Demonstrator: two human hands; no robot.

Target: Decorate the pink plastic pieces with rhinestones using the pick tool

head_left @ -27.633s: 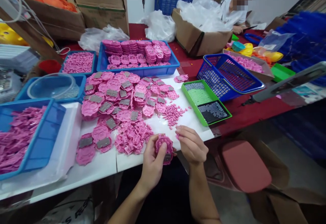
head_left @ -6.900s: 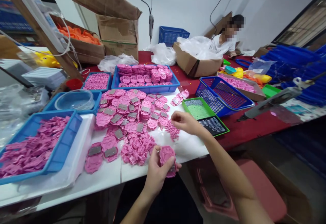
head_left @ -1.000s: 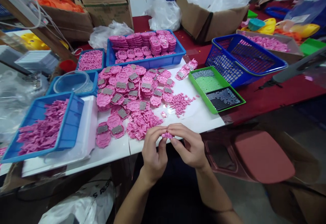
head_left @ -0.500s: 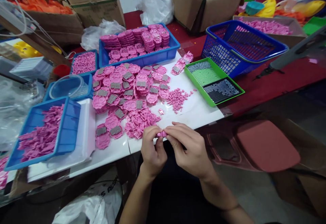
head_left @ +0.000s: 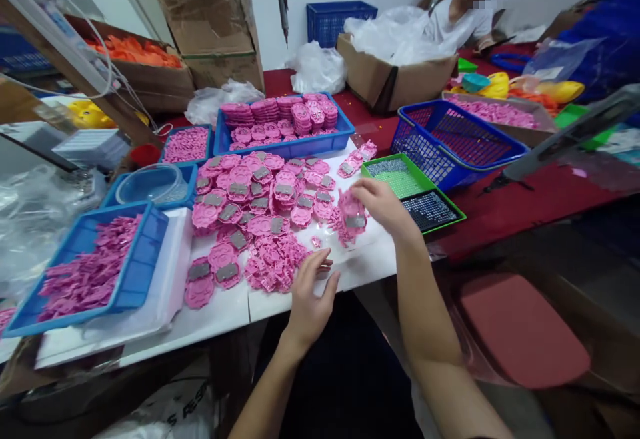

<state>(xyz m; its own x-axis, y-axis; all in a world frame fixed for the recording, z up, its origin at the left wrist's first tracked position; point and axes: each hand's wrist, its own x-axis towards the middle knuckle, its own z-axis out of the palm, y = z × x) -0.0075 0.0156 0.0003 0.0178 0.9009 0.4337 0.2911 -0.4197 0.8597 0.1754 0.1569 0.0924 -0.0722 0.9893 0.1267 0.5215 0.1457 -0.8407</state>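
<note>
My right hand (head_left: 383,209) grips a pink plastic casing (head_left: 354,207) with a grey plate on it, tilted above a heap of tiny pink pieces (head_left: 345,234). Fingers apart and holding nothing, my left hand (head_left: 313,296) is at the table's front edge. Beside it lies a pile of small pink parts (head_left: 275,262). Many more pink casings with grey plates (head_left: 240,189) are heaped further back on the white table top (head_left: 270,306). One small pink piece (head_left: 316,242) lies alone between the piles.
A green tray (head_left: 395,159) of small metal parts and a blue basket (head_left: 450,139) stand to the right. Blue bins (head_left: 160,226) hold pink parts at left and back. A powered screwdriver (head_left: 505,176) juts in from the right. Another person (head_left: 450,16) is at the back.
My hands were together on a small pink piece; now they are apart. My right hand has moved forward and right and holds a casing; my left has opened. The view has tilted up.
</note>
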